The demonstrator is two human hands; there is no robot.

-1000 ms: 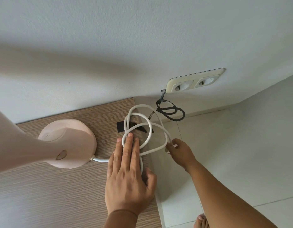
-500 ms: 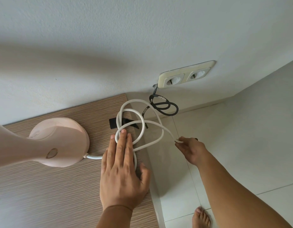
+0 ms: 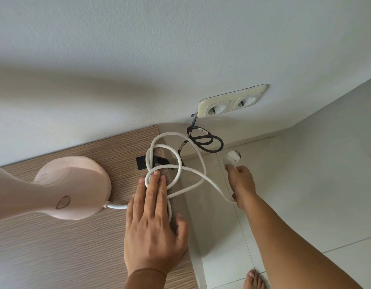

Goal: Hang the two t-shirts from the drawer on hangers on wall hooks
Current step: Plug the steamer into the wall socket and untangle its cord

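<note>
**Cord and plug in my hands, no t-shirts in sight**

I cannot see the t-shirts, the drawer, the hangers or the wall hooks from here. What I see is a pink steamer [image 3: 72, 188] and its white cord [image 3: 176, 163].

My left hand [image 3: 153, 228] lies flat and open on the wooden top [image 3: 55, 253]. Its fingers [image 3: 157, 184] are stretched out and press down on the loops of the white cord. It is not closed around anything. The cord loops lie under and just past my fingertips, and part of them hangs over the edge of the wooden top.

My right hand [image 3: 240, 184] is out to the right of my left hand, over the pale floor [image 3: 305, 195]. It holds the white plug [image 3: 232, 158] at the end of the cord. The plug sticks up past my fingertips. The cord runs from that hand back to the loops under my left hand.

The pink steamer stands just to the left of my left hand, and the cord comes out of its base near my left thumb side.

Past my right hand, up on the white wall [image 3: 180, 49], is a double socket [image 3: 232, 101]. Both holes look empty. A black cable [image 3: 205, 141] hangs in a coil below the socket, between my two hands and farther away. A small black thing [image 3: 141, 163] lies on the wood past my left fingertips; I cannot tell what it is.

My bare foot [image 3: 254, 280] shows on the floor below my right arm.
</note>
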